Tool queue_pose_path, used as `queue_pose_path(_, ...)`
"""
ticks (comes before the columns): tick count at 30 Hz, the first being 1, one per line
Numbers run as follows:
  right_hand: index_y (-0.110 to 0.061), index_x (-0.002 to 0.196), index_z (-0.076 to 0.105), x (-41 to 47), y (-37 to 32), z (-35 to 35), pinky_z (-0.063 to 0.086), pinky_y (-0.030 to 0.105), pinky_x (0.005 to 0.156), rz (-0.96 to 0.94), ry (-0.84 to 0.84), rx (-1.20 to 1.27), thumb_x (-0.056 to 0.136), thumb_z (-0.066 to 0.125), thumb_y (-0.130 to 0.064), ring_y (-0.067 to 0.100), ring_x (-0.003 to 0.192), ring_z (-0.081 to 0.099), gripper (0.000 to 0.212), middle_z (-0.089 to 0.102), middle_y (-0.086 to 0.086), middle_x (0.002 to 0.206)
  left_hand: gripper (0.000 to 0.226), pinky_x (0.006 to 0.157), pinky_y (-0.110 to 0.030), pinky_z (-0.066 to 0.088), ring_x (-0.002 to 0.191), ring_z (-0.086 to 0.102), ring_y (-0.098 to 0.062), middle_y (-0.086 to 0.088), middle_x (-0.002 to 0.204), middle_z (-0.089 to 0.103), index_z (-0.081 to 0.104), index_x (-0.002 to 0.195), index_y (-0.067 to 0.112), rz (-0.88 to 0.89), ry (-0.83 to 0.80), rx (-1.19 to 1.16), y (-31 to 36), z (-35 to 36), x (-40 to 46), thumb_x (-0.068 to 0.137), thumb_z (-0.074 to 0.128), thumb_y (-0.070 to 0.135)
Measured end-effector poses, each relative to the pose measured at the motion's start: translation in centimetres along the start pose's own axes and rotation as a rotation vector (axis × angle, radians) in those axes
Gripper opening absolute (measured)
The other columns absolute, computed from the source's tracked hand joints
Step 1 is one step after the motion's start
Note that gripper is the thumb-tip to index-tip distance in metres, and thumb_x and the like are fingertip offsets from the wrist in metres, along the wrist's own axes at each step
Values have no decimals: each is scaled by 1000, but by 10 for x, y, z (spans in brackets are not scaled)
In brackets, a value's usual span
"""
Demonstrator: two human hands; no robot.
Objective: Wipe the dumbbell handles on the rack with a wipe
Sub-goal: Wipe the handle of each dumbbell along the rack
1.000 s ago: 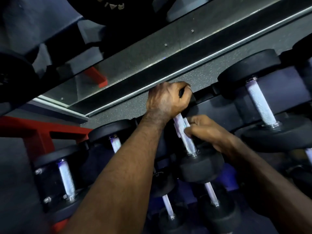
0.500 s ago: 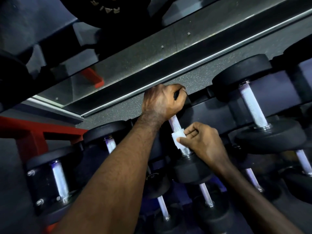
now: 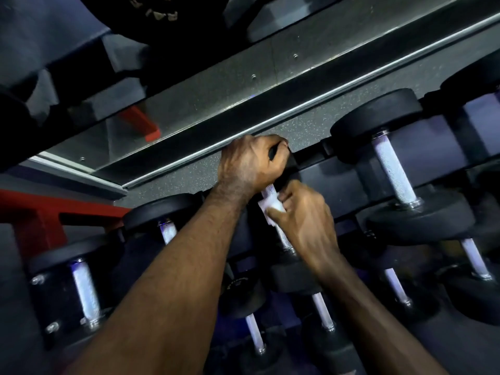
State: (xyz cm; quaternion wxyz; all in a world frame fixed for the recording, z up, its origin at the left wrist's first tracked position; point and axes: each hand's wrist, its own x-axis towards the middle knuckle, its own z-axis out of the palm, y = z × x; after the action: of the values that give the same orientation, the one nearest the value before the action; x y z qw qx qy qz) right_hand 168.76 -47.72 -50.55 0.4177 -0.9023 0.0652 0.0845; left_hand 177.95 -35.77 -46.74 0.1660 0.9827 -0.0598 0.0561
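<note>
— Where's the wipe?
— Centre of the frame: the white wipe [image 3: 271, 206] is wrapped on the knurled dumbbell handle [image 3: 284, 237], the right hand [image 3: 305, 220] curled tightly round both.
— And the left hand [image 3: 250, 165]?
— Just above, fingers clamped over that dumbbell's upper black head [image 3: 290, 163] on the rack [image 3: 330, 182].

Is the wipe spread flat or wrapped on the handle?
Wrapped: the wipe is bunched around the handle, gripped by the right hand.
</note>
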Motion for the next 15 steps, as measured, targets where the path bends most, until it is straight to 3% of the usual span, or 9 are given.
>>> queue_pose_path(2, -25, 92, 60, 11, -7, 3, 55, 40, 71, 15, 18, 15, 78, 81, -39, 28, 85, 68, 29, 69, -3, 94, 28, 71, -38, 56, 85, 73, -38, -8, 85, 77, 81, 108, 36, 1, -3, -5, -1, 0, 1, 98, 57, 46)
queue_pose_path(5, -25, 91, 66, -10, 6, -6, 59, 41, 72, 114, -75, 81, 77, 77, -39, 17, 80, 71, 23, 73, -8, 84, 29, 72, -40, 58, 86, 72, -40, -9, 86, 77, 81, 108, 35, -1, -11, 4, 0, -2, 0, 98, 56, 47)
queue_pose_path(8, -24, 89, 76, -24, 22, -19, 61, 38, 77, 206, -207, 128, 77, 78, -33, 9, 77, 73, 16, 75, -12, 77, 34, 71, -39, 58, 86, 72, -40, -8, 87, 78, 81, 105, 32, 9, 9, 30, 0, -3, -1, 96, 53, 49)
queue_pose_path(11, -24, 95, 79, 5, 10, -16, 58, 32, 75, 186, -211, 171, 80, 72, -24, 10, 76, 71, 17, 73, -11, 71, 31, 70, -40, 57, 86, 72, -40, -9, 86, 77, 81, 105, 31, 20, -13, 43, 2, -3, -1, 98, 56, 47)
queue_pose_path(15, -19, 92, 75, 21, 2, -8, 52, 35, 69, 164, -247, 136, 81, 79, -46, 17, 75, 69, 29, 71, -3, 72, 39, 73, -42, 59, 88, 73, -39, -6, 90, 79, 80, 107, 33, -1, -39, 34, 3, -6, 0, 95, 48, 52)
